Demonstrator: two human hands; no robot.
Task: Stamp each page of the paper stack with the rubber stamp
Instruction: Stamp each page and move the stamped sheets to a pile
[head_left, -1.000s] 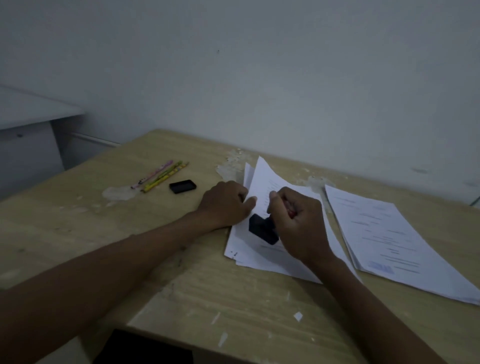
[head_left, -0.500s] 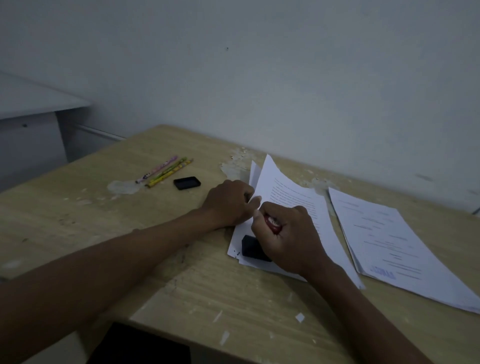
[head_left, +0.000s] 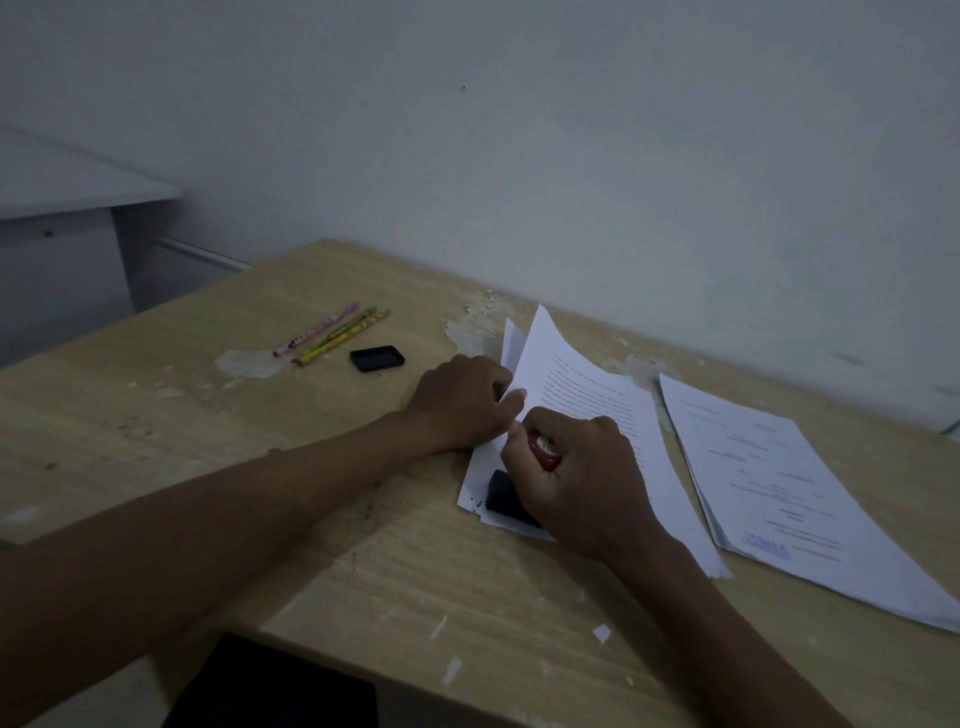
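The right hand (head_left: 576, 478) grips the rubber stamp (head_left: 506, 499) on the page's lower corner; it should press straight down, while the left hand (head_left: 462, 400) pinches the paper stack (head_left: 597, 395).

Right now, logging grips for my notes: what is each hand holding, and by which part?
Right hand grips the black rubber stamp by its red handle; left hand pinches the lifted white page at its left edge.
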